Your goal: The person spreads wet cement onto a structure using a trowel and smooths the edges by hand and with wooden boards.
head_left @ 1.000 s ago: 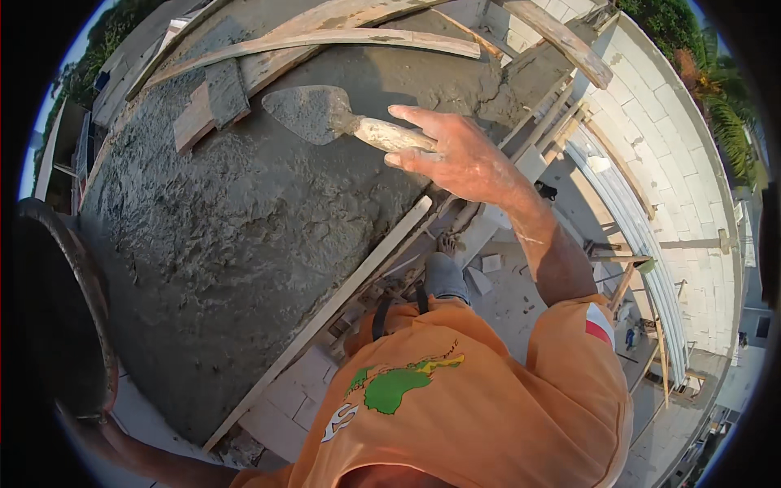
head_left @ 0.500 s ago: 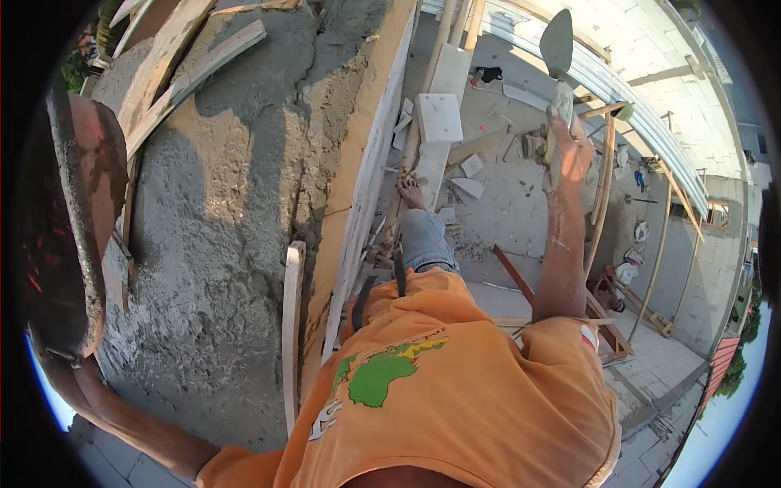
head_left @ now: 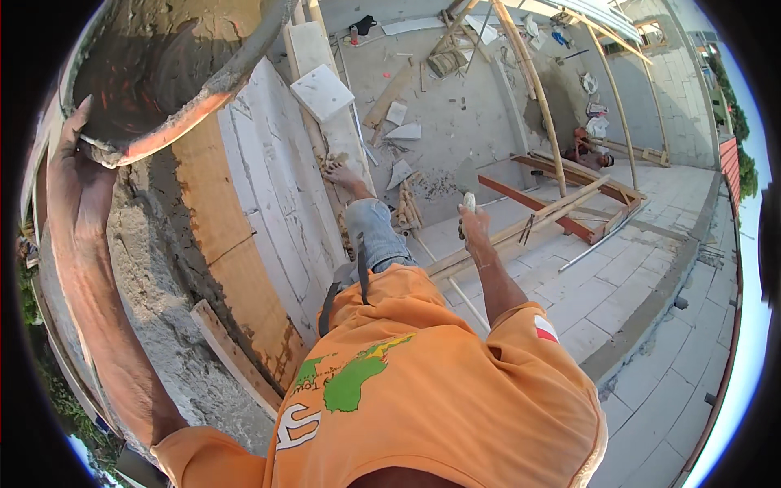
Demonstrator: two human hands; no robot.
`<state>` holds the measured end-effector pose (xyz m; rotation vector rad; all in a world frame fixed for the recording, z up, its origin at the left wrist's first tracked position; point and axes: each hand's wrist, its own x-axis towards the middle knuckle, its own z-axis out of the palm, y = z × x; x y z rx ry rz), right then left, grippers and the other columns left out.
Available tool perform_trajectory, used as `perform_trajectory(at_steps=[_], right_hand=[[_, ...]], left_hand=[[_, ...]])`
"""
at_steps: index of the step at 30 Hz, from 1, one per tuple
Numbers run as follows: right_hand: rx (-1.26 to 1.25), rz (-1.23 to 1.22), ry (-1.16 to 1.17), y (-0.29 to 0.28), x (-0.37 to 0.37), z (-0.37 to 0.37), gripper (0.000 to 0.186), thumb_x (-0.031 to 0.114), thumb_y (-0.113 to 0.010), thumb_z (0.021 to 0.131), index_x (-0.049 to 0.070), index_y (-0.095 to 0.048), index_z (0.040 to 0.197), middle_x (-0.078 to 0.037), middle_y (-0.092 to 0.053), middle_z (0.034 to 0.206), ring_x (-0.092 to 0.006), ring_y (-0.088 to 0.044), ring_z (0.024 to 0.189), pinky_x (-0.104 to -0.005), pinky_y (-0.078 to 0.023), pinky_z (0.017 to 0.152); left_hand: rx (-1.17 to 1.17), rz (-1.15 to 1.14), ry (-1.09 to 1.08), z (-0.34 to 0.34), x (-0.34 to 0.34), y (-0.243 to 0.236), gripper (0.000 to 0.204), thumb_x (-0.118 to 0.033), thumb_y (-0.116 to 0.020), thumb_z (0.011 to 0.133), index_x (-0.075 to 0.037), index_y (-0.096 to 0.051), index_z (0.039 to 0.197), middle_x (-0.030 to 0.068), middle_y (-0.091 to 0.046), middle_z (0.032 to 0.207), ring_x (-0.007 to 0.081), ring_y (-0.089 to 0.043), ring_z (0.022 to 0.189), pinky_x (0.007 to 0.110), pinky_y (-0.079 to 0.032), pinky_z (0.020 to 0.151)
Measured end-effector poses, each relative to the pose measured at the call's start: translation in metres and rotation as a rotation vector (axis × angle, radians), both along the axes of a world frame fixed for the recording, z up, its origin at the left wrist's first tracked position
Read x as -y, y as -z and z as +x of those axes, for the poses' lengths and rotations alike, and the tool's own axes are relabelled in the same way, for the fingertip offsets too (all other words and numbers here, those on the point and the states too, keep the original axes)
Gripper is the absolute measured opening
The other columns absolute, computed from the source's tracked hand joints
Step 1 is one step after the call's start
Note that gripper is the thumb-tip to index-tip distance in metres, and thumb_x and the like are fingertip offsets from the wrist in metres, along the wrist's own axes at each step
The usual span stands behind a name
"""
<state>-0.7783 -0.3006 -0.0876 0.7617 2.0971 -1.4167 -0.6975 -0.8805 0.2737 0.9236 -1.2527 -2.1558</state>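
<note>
At the upper left, my left hand (head_left: 80,175) is closed on the near rim of a bucket (head_left: 183,126) with an orange, mortar-crusted edge. Wet grey mortar (head_left: 150,69) shows inside the bucket, which tilts toward me and is cut off by the picture's edge. My right hand (head_left: 477,229), out in front to the right, is wrapped round the handle of a trowel (head_left: 466,177). The trowel's small grey blade points away from me over the lower floor. Below the bucket runs a rough, wet concrete surface (head_left: 163,285), edged by a plywood board (head_left: 215,220).
My bare foot (head_left: 348,180) rests on a narrow ledge beside a white block (head_left: 323,92). Wooden poles (head_left: 537,98) and a red-brown frame (head_left: 533,207) stand to the right. Block scraps (head_left: 404,131) litter the lower floor. A person (head_left: 598,154) appears low at the right.
My view has swung to the right. The bucket's mortar-filled opening has come into sight at the upper left. My right hand has lowered the trowel from its raised position.
</note>
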Motion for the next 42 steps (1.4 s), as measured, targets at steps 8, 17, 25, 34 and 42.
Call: perform_trajectory(at_steps=[8,17,25,34,42], right_hand=[[0.231,0.207,0.091,0.048,-0.103,0.133,0.018,0.017,-0.07,0.085,0.004,-0.057,0.086,-0.001,-0.05,0.058,-0.0128,-0.046,0.042,-0.0306,-0.035,0.036],[0.237,0.14,0.288,0.054,-0.134,0.182,0.021,0.018,-0.071,0.084,0.002,-0.059,0.089,-0.002,-0.05,0.057,-0.0139,-0.047,0.042,-0.0326,-0.035,0.035],[0.283,0.295,0.092,0.114,-0.126,0.194,0.021,0.019,-0.07,0.084,0.001,-0.062,0.089,-0.004,-0.053,0.059,-0.0165,-0.052,0.046,-0.0351,-0.04,0.037],[0.104,0.228,-0.334,0.083,-0.047,0.098,0.026,0.022,-0.069,0.084,-0.003,-0.062,0.086,-0.008,-0.058,0.062,-0.0206,-0.057,0.05,-0.0377,-0.045,0.043],[-0.043,0.232,-0.461,0.103,-0.016,0.052,0.023,0.02,-0.072,0.084,0.0,-0.061,0.079,-0.006,-0.058,0.063,-0.017,-0.053,0.046,-0.0376,-0.041,0.039]], left_hand=[[0.088,0.165,0.199,-0.122,-0.18,0.097,0.022,-0.005,-0.07,0.084,0.003,-0.06,0.102,0.0123,-0.057,0.096,0.023,-0.061,0.081,0.045,-0.055,0.081],[-0.055,0.239,0.464,-0.18,-0.326,0.169,0.11,-0.024,-0.076,0.085,-0.005,0.009,0.153,0.0186,-0.005,0.16,0.0363,0.0,0.149,0.073,-0.018,0.107],[-0.131,-0.204,0.492,-0.117,-0.204,0.104,0.099,-0.029,-0.069,0.091,-0.002,0.001,0.155,0.0222,-0.009,0.16,0.0356,0.001,0.15,0.063,-0.021,0.111],[0.071,-1.096,0.053,0.062,-0.109,-0.082,0.07,-0.034,-0.063,0.092,-0.006,-0.035,0.149,0.0218,-0.037,0.151,0.0326,-0.029,0.144,0.051,-0.036,0.112],[0.422,-1.401,-0.33,0.244,-0.126,-0.135,0.09,-0.051,-0.072,0.08,-0.007,-0.036,0.149,0.0196,-0.038,0.151,0.0325,-0.031,0.144,0.058,-0.03,0.113]])
